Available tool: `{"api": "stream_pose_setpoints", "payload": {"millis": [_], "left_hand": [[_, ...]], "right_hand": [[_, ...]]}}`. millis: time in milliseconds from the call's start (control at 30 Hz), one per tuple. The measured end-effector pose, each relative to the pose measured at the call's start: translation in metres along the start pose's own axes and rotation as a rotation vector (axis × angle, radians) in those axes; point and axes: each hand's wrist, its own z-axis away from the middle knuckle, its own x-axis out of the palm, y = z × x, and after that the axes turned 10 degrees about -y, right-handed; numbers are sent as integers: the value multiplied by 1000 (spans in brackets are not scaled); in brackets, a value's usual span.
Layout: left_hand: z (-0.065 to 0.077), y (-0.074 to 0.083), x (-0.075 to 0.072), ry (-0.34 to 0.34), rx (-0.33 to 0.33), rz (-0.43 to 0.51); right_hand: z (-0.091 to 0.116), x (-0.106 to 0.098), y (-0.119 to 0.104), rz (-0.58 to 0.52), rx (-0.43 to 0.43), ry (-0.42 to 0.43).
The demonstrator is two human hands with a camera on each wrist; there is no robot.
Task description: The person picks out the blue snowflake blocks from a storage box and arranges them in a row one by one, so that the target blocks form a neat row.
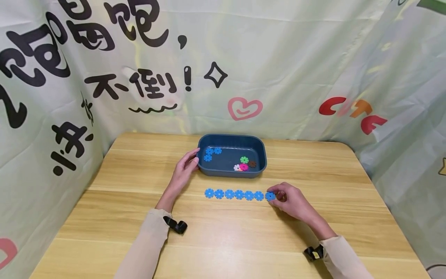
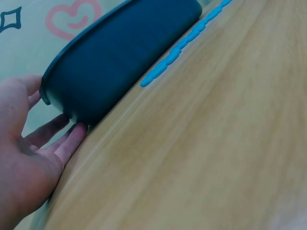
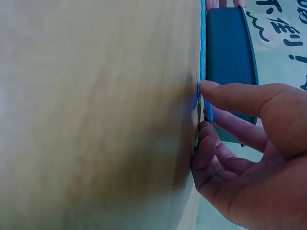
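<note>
In the head view, my right hand (image 1: 290, 199) pinches a blue notched plastic disc (image 1: 270, 196) by its right edge, thumb and fingertips about it. It lies at the right end of a straight row of several blue discs (image 1: 239, 194), a small gap from its neighbour. The right wrist view shows that disc (image 3: 207, 109) edge-on between thumb and finger, partly hidden. My left hand (image 1: 184, 168) touches the left end of a dark blue rectangular tub (image 1: 230, 173). In the left wrist view, its mostly straight fingers (image 2: 72, 143) rest against the tub's outer wall (image 2: 120, 52).
Inside the tub lie blue discs (image 1: 208, 158) at the left, and green (image 1: 244, 159), brown (image 1: 252, 164), pink (image 1: 244, 167) and white (image 1: 237, 167) ones at the right. A printed cloth (image 1: 278, 69) hangs behind the wooden table (image 1: 223, 240).
</note>
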Motion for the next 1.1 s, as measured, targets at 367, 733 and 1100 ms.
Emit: {"api": "stream_pose_setpoints", "payload": {"millis": [367, 733, 1100], "left_hand": [[6, 28, 5, -17, -20, 18], [7, 28, 6, -21, -24, 32], [3, 14, 3, -17, -17, 21]], "right_hand": [[-2, 0, -2, 1, -25, -19], [-1, 0, -1, 8, -30, -27], [-2, -1, 1, -18, 3, 1]]}}
